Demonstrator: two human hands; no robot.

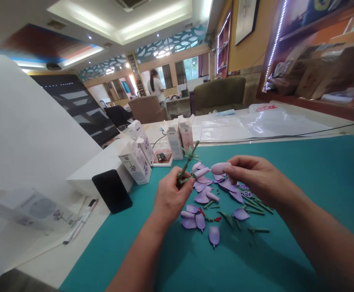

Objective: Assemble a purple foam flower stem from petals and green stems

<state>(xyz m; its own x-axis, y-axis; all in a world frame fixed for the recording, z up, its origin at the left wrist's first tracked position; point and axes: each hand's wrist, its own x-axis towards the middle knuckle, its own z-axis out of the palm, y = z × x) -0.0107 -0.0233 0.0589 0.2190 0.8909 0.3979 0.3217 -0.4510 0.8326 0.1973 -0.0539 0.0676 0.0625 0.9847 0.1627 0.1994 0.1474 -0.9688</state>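
Lilac oval petal (220,168), slim green stem (186,164) in hands (171,195) (258,177).

I see bright white ceiling lights (155,25) at the top, a wide olive-green sofa (219,95) upper middle, and a plain yellow wall (254,50) upper right.

On my feed I can read no text for certain: lettering on the pillar (136,74), white carton (174,144) and plastic bag (263,115) is too blurred.

Near the frame's centre we see smooth, plastic-looking petals (201,197) over a matt mat (177,259); glossy film (221,132), upper right.
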